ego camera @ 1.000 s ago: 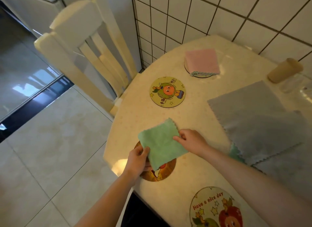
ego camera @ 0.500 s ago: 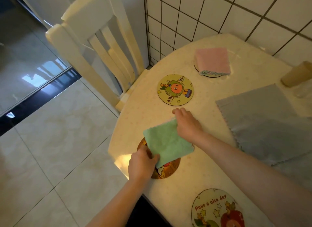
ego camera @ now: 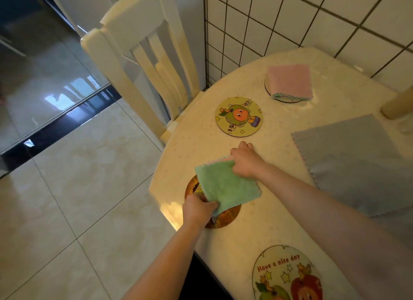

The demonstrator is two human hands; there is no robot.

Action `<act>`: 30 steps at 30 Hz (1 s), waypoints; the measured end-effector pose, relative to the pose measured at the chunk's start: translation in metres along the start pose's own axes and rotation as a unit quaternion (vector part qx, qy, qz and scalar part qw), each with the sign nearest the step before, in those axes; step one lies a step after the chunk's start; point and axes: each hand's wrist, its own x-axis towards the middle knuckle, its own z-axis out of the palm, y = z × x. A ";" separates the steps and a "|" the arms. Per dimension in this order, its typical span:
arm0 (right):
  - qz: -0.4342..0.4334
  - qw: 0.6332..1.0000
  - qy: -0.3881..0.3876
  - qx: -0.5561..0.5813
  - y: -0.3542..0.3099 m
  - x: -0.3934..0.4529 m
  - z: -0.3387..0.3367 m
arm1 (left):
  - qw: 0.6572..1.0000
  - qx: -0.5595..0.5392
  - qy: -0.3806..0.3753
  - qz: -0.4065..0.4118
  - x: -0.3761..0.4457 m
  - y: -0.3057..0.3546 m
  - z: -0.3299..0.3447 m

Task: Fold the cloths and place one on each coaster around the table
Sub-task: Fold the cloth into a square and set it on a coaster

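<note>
Green cloth held over the near coaster

The left hand [ego camera: 197,210] pinches the near corner of a folded green cloth [ego camera: 226,185], and the right hand [ego camera: 245,163] grips its far edge, where a pink layer shows. The fluffy square lies partly over a round brown coaster [ego camera: 225,218] at the table [ego camera: 279,221] edge. A yellow coaster [ego camera: 238,116] carries a cartoon fruit; another [ego camera: 286,275] reads "Have a nice day". A pink cloth [ego camera: 289,81] covers a 4th coaster [ego camera: 288,100]; flat grey cloths [ego camera: 357,161] lie right

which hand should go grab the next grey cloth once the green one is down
Right. The right hand pinches the green cloth at its far corner, on the side nearer the grey cloths; the left hand grips the near corner at the table edge.
</note>
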 end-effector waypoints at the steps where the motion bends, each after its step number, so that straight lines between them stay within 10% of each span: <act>1: 0.009 0.999 -0.007 0.047 0.002 -0.002 -0.003 | 1.000 -0.024 -0.007 -0.004 0.000 -0.001 -0.002; 14: 0.107 0.880 0.038 0.461 0.050 -0.028 -0.033 | 0.969 -0.231 -0.063 0.059 0.045 0.070 -0.068; 30: 0.290 0.616 0.228 0.696 0.064 0.047 -0.045 | 0.969 -0.082 -0.143 0.185 0.197 0.245 -0.033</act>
